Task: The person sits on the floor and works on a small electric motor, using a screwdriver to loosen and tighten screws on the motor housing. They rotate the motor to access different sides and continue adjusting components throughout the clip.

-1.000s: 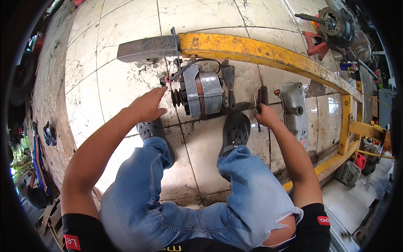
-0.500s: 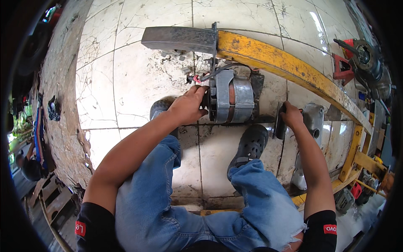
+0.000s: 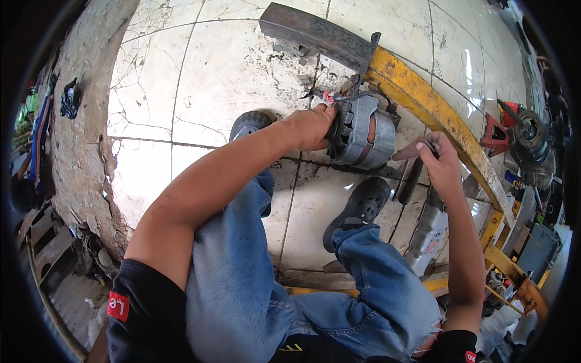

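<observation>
We're seeing a repair workshop, an alternator (image 3: 365, 134) sitting on stained floor tiles (image 3: 224, 72), machine parts (image 3: 531, 136) crowding beyond a yellow beam (image 3: 417, 91).

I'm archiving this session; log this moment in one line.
left hand: on end of alternator | right hand: holding flat tool | alternator: beside yellow beam

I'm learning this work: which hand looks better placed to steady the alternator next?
Left, probably: the left hand is against one end of the alternator, while the right hand, on the other side, holds a flat tool.
</observation>
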Available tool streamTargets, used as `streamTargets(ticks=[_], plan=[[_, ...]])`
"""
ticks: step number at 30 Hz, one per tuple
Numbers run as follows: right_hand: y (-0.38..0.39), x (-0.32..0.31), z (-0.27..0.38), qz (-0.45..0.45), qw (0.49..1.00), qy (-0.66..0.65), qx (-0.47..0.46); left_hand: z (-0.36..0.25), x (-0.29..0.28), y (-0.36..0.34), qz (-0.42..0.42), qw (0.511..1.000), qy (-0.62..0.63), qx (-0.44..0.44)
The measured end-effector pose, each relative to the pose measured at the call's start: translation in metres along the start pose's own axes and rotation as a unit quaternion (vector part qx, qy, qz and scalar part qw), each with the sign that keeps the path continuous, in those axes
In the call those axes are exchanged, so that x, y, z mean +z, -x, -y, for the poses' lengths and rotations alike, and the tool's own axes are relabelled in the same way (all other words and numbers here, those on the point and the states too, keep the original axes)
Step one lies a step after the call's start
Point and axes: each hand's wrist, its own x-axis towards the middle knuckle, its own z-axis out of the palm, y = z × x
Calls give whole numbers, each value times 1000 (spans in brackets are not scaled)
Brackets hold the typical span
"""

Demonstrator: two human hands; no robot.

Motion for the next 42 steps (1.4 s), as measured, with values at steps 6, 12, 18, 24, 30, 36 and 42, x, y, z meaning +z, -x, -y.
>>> streamTargets(ticks=[6, 12, 18, 24, 30, 36, 42], plan=[[-19, 26, 36, -62, 982, 167, -56, -22, -5, 6, 11, 999, -3, -35], [-9, 78, 29, 7, 968, 179, -177, -18, -5, 10, 0, 999, 7, -41], [-5, 91, 3, 21, 956, 221, -192, -14, 0, 4, -3, 999, -14, -32], [16, 111, 18, 102, 900, 338, -258, -10, 11, 2, -20, 999, -9, -28], [-21, 94, 3, 64, 884, 398, -238, -15, 5, 3, -20, 999, -2, -28], [-40, 84, 2, 53, 898, 385, -207, -15, 3, 2, -12, 999, 0, -32], [-21, 93, 9, 103, 890, 365, -252, -11, 6, 3, -22, 999, -3, -31]])
